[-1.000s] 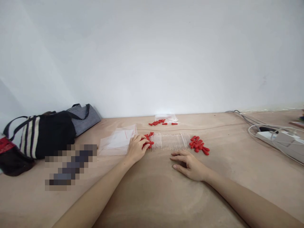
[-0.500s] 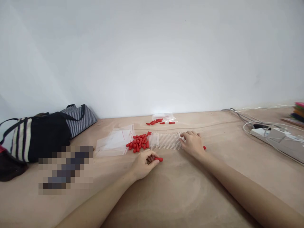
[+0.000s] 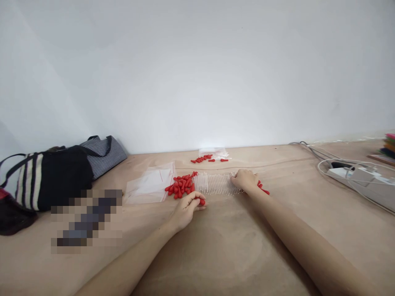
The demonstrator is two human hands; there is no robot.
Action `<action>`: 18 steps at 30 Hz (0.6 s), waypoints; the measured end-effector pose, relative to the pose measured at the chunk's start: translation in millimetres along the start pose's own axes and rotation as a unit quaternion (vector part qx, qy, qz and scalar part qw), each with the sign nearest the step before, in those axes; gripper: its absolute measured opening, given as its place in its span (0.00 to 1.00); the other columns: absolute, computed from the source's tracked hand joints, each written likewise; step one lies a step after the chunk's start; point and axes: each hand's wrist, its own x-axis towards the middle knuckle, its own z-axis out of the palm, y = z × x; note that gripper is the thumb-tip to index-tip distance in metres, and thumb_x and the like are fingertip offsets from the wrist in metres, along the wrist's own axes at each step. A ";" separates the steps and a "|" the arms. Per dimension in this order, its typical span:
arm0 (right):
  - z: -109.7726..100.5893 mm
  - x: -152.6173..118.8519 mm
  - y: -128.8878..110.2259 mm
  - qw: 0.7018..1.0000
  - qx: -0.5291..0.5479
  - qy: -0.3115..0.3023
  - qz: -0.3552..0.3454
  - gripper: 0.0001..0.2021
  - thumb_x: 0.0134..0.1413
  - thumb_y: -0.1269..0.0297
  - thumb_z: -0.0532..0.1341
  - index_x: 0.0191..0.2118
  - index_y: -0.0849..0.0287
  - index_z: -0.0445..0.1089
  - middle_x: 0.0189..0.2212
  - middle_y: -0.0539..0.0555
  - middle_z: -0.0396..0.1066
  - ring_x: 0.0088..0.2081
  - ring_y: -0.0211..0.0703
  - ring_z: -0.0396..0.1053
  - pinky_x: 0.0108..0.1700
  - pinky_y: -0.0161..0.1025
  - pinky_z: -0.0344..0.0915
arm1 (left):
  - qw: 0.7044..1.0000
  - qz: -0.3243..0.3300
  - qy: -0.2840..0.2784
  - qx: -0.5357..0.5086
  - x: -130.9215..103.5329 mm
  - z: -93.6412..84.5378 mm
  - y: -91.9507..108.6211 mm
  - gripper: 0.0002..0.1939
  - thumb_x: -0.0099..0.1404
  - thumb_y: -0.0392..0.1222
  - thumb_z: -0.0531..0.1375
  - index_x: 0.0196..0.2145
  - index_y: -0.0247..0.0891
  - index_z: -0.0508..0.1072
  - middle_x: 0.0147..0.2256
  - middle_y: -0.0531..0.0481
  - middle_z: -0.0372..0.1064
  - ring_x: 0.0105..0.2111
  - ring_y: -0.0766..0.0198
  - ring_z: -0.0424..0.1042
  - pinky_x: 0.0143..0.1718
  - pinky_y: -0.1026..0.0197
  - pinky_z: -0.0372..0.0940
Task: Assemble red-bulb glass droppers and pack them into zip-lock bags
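My left hand (image 3: 187, 209) pinches a small red bulb (image 3: 201, 202), which looks like a dropper bulb with a round end and a narrow neck. Just beyond that hand is a heap of similar red bulbs (image 3: 180, 186). A row of thin whitish sticks or tubes (image 3: 212, 183) lies side by side to the right of the heap. At the row's right end my right hand (image 3: 247, 181) is closed, fingertips down at the sticks; what they hold is hidden. More red bulbs (image 3: 263, 188) lie just right of my right hand, partly covered by it.
Clear plastic bags (image 3: 148, 185) lie left of the heap. Near the wall are more red bulbs (image 3: 203, 158) and a small clear bag (image 3: 212, 152) with thin sticks. Dark bags (image 3: 61, 172) stand left; a power strip (image 3: 361, 176) with cables lies right.
My left hand has turned and drawn the red bulb slightly left, into its fingers. My right hand has shifted left and its fingers have curled in, uncovering more red bulbs on its right.
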 end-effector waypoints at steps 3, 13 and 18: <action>0.2 1.4 -2.2 1.000 -0.003 -0.001 0.003 0.13 0.47 0.60 0.53 0.31 0.62 0.71 0.34 0.63 0.70 0.40 0.55 0.65 0.43 0.53 0.50 | 1.000 -0.015 -0.001 -0.017 1.2 0.1 -1.0 0.09 0.60 0.44 0.53 0.32 0.34 0.66 0.29 0.51 0.62 0.35 0.60 0.71 0.41 0.54 0.66; -5.8 -5.5 -8.2 1.000 0.001 0.019 -0.021 0.12 0.51 0.64 0.51 0.31 0.63 0.70 0.36 0.66 0.69 0.43 0.57 0.62 0.41 0.50 0.51 | 0.998 -0.029 -0.025 -0.059 -0.7 2.2 1.0 0.16 0.55 0.52 0.57 0.29 0.35 0.62 0.29 0.54 0.61 0.35 0.60 0.72 0.40 0.54 0.66; -12.0 -32.1 0.7 0.991 0.065 0.064 -0.093 0.13 0.55 0.63 0.46 0.35 0.61 0.65 0.34 0.61 0.70 0.40 0.51 0.63 0.42 0.47 0.49 | 0.997 -0.032 -0.020 -0.074 -0.9 2.3 0.8 0.16 0.50 0.46 0.63 0.30 0.36 0.61 0.29 0.54 0.62 0.35 0.61 0.71 0.41 0.54 0.64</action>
